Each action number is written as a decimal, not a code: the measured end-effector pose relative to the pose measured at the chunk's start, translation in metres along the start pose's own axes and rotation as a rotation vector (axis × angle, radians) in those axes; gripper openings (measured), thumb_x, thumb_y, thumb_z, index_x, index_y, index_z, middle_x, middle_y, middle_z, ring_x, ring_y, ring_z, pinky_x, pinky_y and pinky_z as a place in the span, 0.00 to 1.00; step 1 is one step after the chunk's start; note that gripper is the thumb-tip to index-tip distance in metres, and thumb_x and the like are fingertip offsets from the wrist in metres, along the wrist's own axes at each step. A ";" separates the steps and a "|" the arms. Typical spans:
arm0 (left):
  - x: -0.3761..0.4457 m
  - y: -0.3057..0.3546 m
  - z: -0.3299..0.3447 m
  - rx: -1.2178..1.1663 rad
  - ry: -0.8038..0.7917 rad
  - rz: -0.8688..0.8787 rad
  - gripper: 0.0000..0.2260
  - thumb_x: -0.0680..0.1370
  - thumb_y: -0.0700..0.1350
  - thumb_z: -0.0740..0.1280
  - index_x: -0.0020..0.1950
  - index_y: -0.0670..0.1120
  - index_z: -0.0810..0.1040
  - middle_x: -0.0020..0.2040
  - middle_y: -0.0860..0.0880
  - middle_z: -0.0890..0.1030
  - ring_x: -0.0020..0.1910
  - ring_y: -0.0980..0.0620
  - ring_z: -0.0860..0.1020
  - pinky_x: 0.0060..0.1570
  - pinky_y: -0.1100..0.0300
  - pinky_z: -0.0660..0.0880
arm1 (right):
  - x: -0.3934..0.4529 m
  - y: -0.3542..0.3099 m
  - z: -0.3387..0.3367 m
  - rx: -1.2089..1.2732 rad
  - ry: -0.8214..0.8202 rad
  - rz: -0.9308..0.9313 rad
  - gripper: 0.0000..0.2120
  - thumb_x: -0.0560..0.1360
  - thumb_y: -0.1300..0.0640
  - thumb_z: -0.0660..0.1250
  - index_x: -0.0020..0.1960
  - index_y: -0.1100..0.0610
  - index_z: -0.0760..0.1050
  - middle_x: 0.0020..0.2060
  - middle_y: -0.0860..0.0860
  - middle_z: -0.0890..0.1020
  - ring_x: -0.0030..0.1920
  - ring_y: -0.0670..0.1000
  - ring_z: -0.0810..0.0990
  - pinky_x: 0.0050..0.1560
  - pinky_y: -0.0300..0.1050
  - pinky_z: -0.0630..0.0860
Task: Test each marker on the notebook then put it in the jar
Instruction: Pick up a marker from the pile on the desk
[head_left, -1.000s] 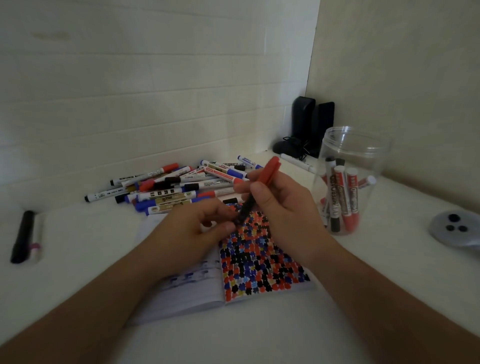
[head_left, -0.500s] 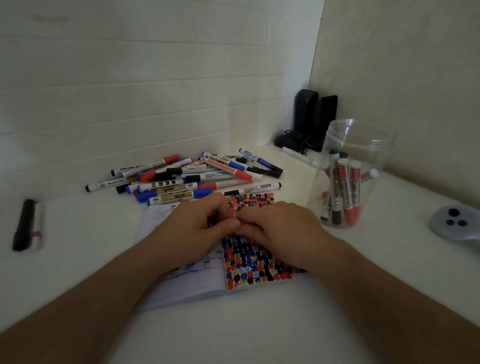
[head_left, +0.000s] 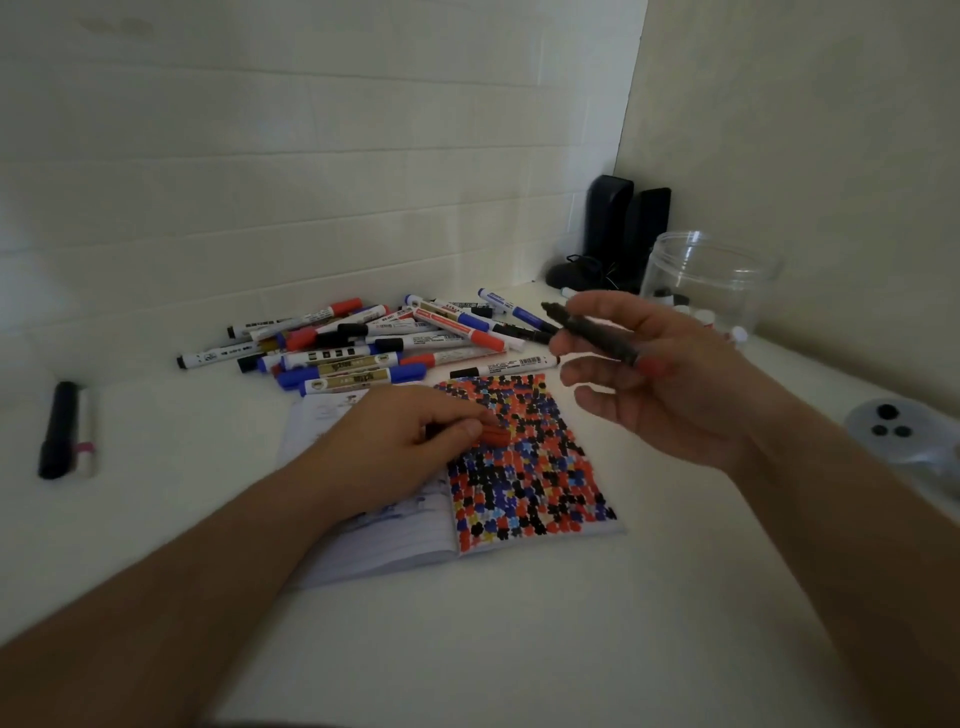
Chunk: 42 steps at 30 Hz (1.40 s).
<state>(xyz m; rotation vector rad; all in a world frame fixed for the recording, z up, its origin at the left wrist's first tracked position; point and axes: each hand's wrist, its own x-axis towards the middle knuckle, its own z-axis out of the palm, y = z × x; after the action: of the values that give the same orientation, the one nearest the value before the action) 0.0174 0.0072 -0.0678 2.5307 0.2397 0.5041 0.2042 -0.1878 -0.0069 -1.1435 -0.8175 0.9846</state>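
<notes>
Marker lifted in right hand, red cap under left

Hands work over an open notebook (head_left: 524, 457) lying flat on a pale counter (head_left: 519, 623). The right hand (head_left: 670, 384) is raised above the notebook's far right corner, and its thumb and fingers pinch a dark marker (head_left: 592, 330) that lies nearly level, one end pointing left toward the pile. A patch of red shows at the marker's other end against the palm; whether that is part of the marker I cannot tell, as the whole hand is smeared by motion. The left hand (head_left: 405, 447) rests on the notebook's left page with fingers curled, thumb and forefinger pinching a short red piece (head_left: 493, 434) that looks like a cap; most of it is covered by the fingers.

The right page is filled with small blots of black, red, blue and yellow. The left page is largely hidden by the left hand and forearm.

Behind the notebook lies a loose pile of markers (head_left: 374, 343) with red, blue and black caps. A clear jar (head_left: 711, 275) stands upright at the back right, behind the right hand; its lower part is hidden, and only a few marker ends show inside. Two dark upright boxes (head_left: 628, 228) stand in the corner. At far left lies a black marker beside a white one (head_left: 65, 431). A grey round thing (head_left: 898, 426) with three dark spots sits at the right edge, partly cut off.
</notes>
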 end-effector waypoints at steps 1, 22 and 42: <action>-0.001 0.001 0.000 0.024 -0.010 0.032 0.12 0.82 0.51 0.66 0.64 0.61 0.82 0.50 0.67 0.83 0.48 0.69 0.78 0.45 0.71 0.71 | -0.006 -0.002 -0.001 -0.028 -0.047 -0.020 0.24 0.75 0.78 0.59 0.61 0.56 0.80 0.51 0.58 0.84 0.45 0.53 0.83 0.43 0.45 0.82; -0.006 -0.002 0.009 0.027 -0.098 0.093 0.15 0.75 0.51 0.76 0.61 0.63 0.83 0.52 0.67 0.82 0.53 0.65 0.79 0.52 0.63 0.77 | -0.045 0.059 -0.001 -0.747 0.188 -0.098 0.12 0.73 0.66 0.76 0.36 0.61 0.75 0.28 0.52 0.80 0.29 0.45 0.77 0.31 0.36 0.73; -0.005 0.000 0.008 0.033 -0.120 0.050 0.16 0.75 0.52 0.76 0.61 0.64 0.81 0.53 0.68 0.81 0.55 0.67 0.77 0.55 0.60 0.78 | -0.043 0.063 0.002 -0.838 0.288 -0.042 0.16 0.71 0.64 0.73 0.32 0.59 0.67 0.26 0.53 0.73 0.28 0.51 0.71 0.31 0.45 0.71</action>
<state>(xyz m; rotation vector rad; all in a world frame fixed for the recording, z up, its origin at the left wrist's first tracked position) 0.0166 0.0023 -0.0760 2.5937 0.1407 0.3680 0.1740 -0.2202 -0.0693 -1.9167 -1.0417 0.4023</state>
